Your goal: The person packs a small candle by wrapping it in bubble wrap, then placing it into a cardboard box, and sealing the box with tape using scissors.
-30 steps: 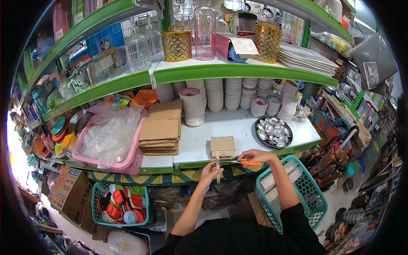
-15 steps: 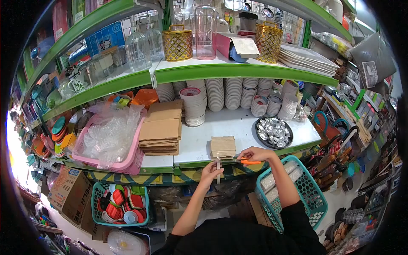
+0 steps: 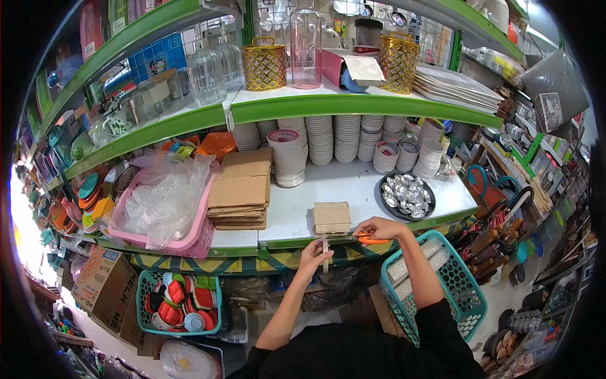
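My left hand (image 3: 314,257) is closed on a narrow pale strip (image 3: 326,264) that hangs down in front of the shelf edge. My right hand (image 3: 380,231) grips orange-handled scissors (image 3: 372,240) just right of the strip; their blades are too small to make out clearly. Just beyond both hands, a small stack of cut cardboard pieces (image 3: 332,218) lies near the front of the white shelf (image 3: 292,213). To its left is a taller pile of larger cardboard sheets (image 3: 238,189).
A dark round tray (image 3: 407,196) of foil-like silver pieces sits right of the stack. White bowl stacks (image 3: 320,140) line the back. A pink basket (image 3: 203,239) with bubble wrap stands left. Below are teal baskets (image 3: 468,311) and a cardboard box (image 3: 104,287).
Both hands stay almost in place. The orange handles look slightly farther apart and tilted differently in my right hand. The strip remains in my left fingers.
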Demonstrator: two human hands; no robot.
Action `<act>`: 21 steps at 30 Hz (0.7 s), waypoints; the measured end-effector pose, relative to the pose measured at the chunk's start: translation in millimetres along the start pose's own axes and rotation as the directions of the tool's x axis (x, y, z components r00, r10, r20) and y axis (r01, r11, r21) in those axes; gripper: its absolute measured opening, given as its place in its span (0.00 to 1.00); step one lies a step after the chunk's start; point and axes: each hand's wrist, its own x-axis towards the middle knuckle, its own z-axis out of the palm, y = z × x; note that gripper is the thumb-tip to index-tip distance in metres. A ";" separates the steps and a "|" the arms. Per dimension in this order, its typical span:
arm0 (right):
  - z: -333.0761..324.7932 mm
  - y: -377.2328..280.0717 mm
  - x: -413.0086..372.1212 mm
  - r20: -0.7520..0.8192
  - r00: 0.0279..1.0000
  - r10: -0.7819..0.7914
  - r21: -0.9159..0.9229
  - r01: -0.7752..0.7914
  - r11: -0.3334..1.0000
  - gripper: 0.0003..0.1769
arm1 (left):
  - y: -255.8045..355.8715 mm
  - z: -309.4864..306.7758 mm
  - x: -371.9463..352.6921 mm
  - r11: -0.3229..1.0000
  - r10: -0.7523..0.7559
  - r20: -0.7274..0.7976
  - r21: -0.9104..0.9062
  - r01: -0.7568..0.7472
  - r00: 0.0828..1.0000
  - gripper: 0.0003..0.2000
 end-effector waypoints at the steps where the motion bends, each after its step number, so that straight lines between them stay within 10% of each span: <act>1: 0.4 -1.2 -0.7 -0.008 1.000 0.014 0.010 -0.013 1.000 0.23 | 0.3 0.2 -0.3 1.000 -0.010 -0.001 -0.007 0.010 1.000 0.24; 21: 2.5 -5.9 -9.8 0.041 0.988 0.148 -0.241 -0.134 0.961 0.22 | 24.8 -24.9 -14.3 0.996 0.082 -0.035 -0.024 -0.083 0.996 0.28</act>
